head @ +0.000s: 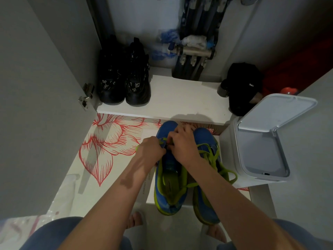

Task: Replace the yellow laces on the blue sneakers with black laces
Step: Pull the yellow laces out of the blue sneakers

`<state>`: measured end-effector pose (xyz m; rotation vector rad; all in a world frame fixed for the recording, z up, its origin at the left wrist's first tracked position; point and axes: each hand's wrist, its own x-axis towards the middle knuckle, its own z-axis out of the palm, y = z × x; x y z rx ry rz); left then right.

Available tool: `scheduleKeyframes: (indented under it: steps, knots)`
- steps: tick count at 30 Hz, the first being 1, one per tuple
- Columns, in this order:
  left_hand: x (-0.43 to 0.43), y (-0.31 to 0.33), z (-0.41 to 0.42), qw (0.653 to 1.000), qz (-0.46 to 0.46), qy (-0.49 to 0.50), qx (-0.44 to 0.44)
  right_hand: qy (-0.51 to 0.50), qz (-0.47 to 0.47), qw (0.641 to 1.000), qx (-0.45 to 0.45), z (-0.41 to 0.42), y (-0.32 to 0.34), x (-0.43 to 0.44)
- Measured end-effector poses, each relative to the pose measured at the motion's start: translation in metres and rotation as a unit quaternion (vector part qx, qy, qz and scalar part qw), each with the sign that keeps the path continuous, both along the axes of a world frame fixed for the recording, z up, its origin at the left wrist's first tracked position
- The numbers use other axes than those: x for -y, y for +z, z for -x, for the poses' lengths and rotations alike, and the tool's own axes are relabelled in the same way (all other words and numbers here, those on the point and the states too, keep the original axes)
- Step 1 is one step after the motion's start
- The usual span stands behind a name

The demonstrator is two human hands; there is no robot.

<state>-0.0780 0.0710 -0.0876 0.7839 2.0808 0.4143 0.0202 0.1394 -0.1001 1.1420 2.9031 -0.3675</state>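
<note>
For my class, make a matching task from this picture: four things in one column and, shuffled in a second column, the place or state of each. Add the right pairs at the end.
Things
1. yellow laces
2. black shoes
3. black cap
4. white bin

Places or states
A. lid open, right of the blue sneakers
B. left end of the white shelf
C. pinched by the left hand and the right hand
D. right end of the white shelf

Pairs: 1-C, 2-B, 3-D, 4-A
</note>
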Motion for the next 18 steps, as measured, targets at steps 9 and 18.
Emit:
scheduleKeyframes:
  steps: [9, 18]
  knots:
    - [0.002, -0.001, 0.002, 1.0, -0.005, 0.004, 0.011, -0.24, 0.033, 0.943, -0.228, -0.014, 0.023, -0.03]
    - [0.0, 0.0, 0.001, 1.0, -0.005, -0.006, -0.003, -0.022, 0.005, 0.999, -0.028, -0.001, 0.002, 0.001]
